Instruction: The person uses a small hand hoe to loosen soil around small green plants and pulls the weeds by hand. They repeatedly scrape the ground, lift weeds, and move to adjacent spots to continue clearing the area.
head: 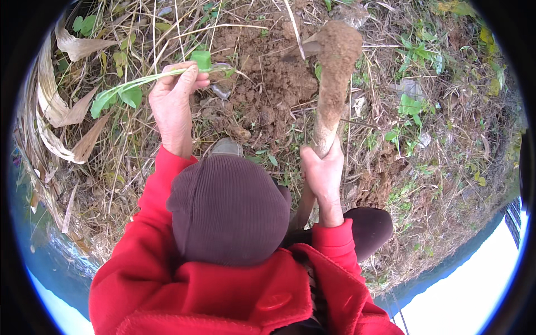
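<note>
My left hand (173, 100) pinches a leafy green plant (134, 81) between thumb and fingers. Its pale stems and some leaves trail to the left, while a green leaf (202, 60) and the thin lower end stick out to the right. My right hand (323, 171) is closed around the wooden handle (328, 121) of a hoe. Soil cakes the thick end of the handle, and the metal blade (305, 49) points left, its edge at the loosened brown soil (268, 88). The handle's rear part passes down beside my knee, partly hidden.
Long dry leaves (52, 92) arch at the left. Dry grass and green weeds (410, 106) cover the ground around the soil. A grey shoe tip (227, 147) shows beyond my bent knee (230, 209). Another patch of bare soil (379, 178) lies at the right.
</note>
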Demonstrator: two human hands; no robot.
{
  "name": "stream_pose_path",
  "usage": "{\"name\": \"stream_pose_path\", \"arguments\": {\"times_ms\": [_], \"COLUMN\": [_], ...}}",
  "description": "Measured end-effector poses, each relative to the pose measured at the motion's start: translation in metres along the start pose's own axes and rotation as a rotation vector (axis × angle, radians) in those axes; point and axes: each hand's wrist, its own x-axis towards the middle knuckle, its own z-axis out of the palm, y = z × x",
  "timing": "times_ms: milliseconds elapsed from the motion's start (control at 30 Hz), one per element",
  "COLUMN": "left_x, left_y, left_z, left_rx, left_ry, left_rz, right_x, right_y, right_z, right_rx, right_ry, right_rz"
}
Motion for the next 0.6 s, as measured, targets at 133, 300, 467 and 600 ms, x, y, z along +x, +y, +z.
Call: {"name": "stream_pose_path", "arguments": {"times_ms": [133,300,467,600], "left_x": [0.0,-0.014,-0.022,-0.022], "left_y": [-0.018,-0.03,-0.031,-0.03], "left_z": [0.006,0.014,0.023,0.022], "left_rx": [-0.05,0.023,0.067,0.151], "left_ry": [-0.075,-0.134,-0.158,-0.12], "left_rz": [-0.027,0.023,0.077,0.099], "right_x": [0.023,0.021,0.019,0.039], "right_y": [0.017,0.008,0.015,0.017], "right_z": [0.017,0.008,0.006,0.006], "right_rx": [0.007,0.081,0.164,0.163], "right_ry": [-0.005,-0.142,-0.005,-0.232], "right_rz": [-0.098,0.207,0.049,0.116]}}
